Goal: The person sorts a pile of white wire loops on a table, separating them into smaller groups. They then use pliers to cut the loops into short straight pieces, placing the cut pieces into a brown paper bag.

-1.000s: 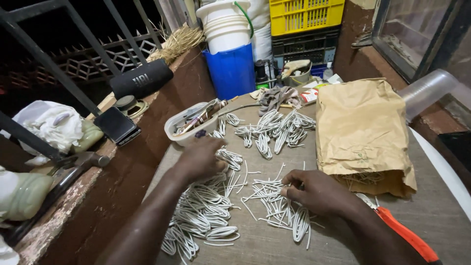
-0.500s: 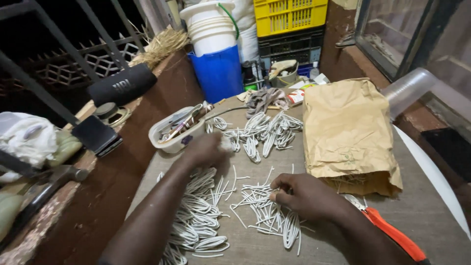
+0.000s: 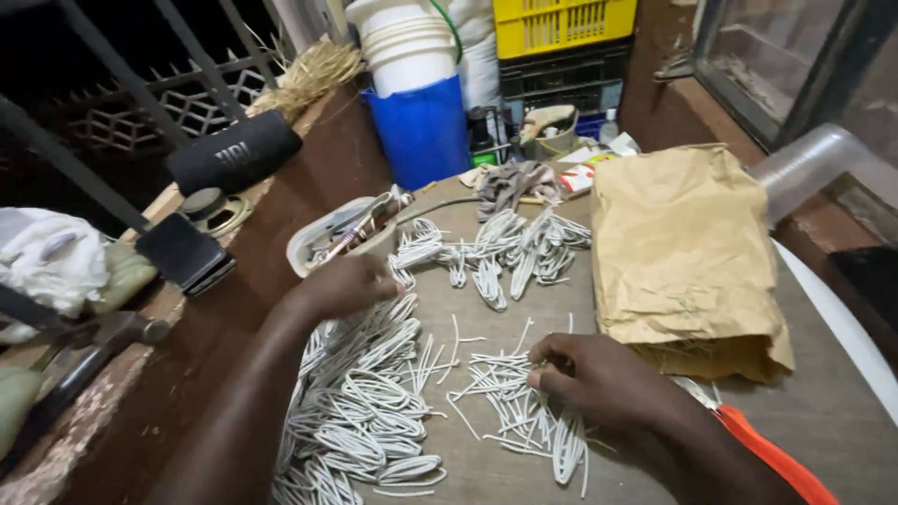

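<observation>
My left hand reaches forward over the top of a long heap of bent white wire loops, its fingers curled down by a white bowl; whether it grips a loop is hidden. My right hand rests on a smaller pile of short white wire pieces, its fingertips pinched on one of the pieces. A third bunch of white loops lies farther back on the grey tabletop.
A brown paper bag lies at the right, with an orange-handled tool in front of it. Behind stand a blue bucket, stacked white buckets and a yellow crate. A black speaker and phone sit on the left ledge.
My left hand has stayed near the bowl at the top of the loop heap. My right hand has shifted slightly on the short pieces. The view has tilted a little.
</observation>
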